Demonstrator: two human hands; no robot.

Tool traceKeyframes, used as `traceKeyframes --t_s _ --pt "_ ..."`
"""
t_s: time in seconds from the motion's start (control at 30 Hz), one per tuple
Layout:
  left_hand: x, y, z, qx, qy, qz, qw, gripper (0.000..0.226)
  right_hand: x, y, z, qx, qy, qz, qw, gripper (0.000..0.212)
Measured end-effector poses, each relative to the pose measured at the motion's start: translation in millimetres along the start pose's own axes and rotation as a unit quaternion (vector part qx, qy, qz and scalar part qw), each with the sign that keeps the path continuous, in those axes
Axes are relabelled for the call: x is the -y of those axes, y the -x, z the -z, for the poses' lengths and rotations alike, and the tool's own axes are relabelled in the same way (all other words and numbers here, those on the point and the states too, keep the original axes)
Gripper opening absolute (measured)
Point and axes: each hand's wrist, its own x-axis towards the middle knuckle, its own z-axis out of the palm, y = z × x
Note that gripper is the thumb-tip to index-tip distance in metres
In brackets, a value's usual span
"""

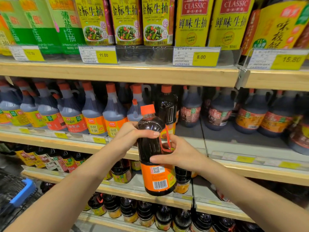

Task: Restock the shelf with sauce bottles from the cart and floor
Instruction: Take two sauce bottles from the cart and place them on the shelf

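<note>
Bottle held in mid-air in front of the shelves, between both hands, about level with the front lip of the middle shelf. Dark sauce, orange cap up, orange label with barcode and QR code turned toward the camera. Long axis near upright, cap tipped slightly left and base swung a little toward the viewer.

Left hand wraps the shoulder of the bottle from the left; fingers curl across the front, thumb hidden behind. Right hand comes in from the right at the waist, thumb across the front just above the label, fingers going round the far side near the red handle strap. Both hands closed on the bottle; neither is free.

The relation that matters: the open patch of middle shelf lies up and to the right of the bottle, just beyond the right hand, between one upright dark bottle and the jugs further right. The gap sits behind and slightly above the bottle's base, so my judgement is the bottle needs lifting over the lip, then pushing away and rightward, kept upright. Right hand is nearer the gap; left hand steadies the top.

Risk, as judged: base clipping the shelf lip or nudging the upright bottle beside the gap.

Cart at lower left, contents not readable.
</note>
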Motion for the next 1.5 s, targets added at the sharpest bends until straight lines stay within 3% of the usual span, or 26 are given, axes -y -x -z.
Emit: traceKeyframes --t_s 0.07,0.3,0.5,0.73,0.87,1.07,1.23,1.5 --pt "-4 -1 -3 -0.003 -0.007 -0.003 1.000 0.029 -1 -1 -4 -0.024 0.018 0.007 1.000 0.062" --pt "-16 -6 -14 -0.016 0.003 -0.017 1.000 0.018 7 -3 5 -0.066 0.038 0.024 0.997 0.036" --pt "-33 -19 -22 -0.057 -0.018 -0.063 0.996 0.024 13 -15 24 -0.154 -0.022 0.024 0.988 0.052" --pt "-21 -31 -29 0.013 0.034 -0.067 0.997 0.025 11 -22 52 -0.165 -0.035 0.035 0.985 0.039" --pt "-21 -39 -32 0.011 0.043 -0.073 0.996 0.044 7 -33 68 -0.189 -0.061 0.036 0.980 0.030" --pt "17 -45 -22 0.005 -0.106 -0.044 0.993 0.056 -10 -49 90 -0.249 -0.100 0.037 0.963 0.040" --pt "43 -54 -22 0.024 -0.177 -0.026 0.984 0.058 -27 -63 99 -0.255 -0.100 0.010 0.962 0.101" --pt "64 -73 -29 0.024 -0.279 -0.027 0.960 0.058 -52 -67 109 -0.237 -0.085 0.069 0.965 0.075"
